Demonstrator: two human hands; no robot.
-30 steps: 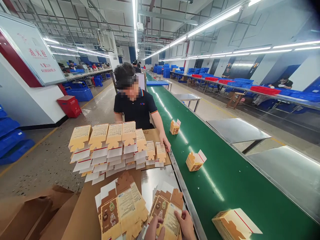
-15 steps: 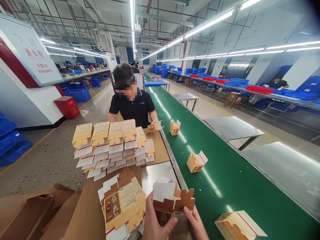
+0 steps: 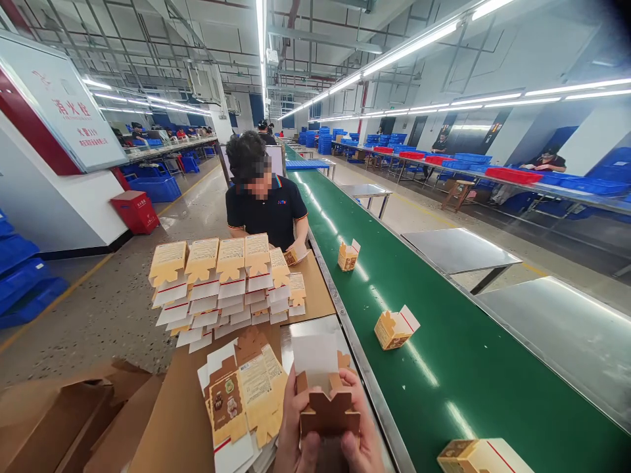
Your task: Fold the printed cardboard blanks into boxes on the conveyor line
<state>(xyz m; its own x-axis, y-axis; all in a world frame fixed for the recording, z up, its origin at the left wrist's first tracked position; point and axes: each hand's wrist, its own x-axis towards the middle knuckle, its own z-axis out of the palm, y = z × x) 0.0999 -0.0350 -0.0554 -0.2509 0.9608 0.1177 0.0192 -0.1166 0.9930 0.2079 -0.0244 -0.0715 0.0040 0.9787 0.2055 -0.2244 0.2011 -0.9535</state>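
Note:
Between my hands, at the bottom centre, is a small brown carton [image 3: 329,415] with its white flap raised and its brown notched flaps folded partly inward. My left hand [image 3: 294,427] grips its left side and my right hand [image 3: 362,427] its right side, both thumbs at the near edge. Left of them lies a pile of flat printed cartons [image 3: 259,384]. Behind that, several rows of stacked cartons [image 3: 203,259] stand with white flaps sticking out. Three formed cartons sit on the green belt, the nearest [image 3: 483,455] cut off by the bottom edge.
The green conveyor belt [image 3: 444,368] runs away along my right, edged by a metal rail [image 3: 365,371]. Across the stacks, a person in a black shirt [image 3: 269,210] handles a carton. An open brown cardboard box [image 3: 73,420] is at lower left; metal tables [image 3: 461,253] stand beyond the belt.
The carton in my hands has turned so its notched flaps face me, and both hands now hold its sides. The belt cartons have shifted nearer and rightward. The person opposite has lowered their head.

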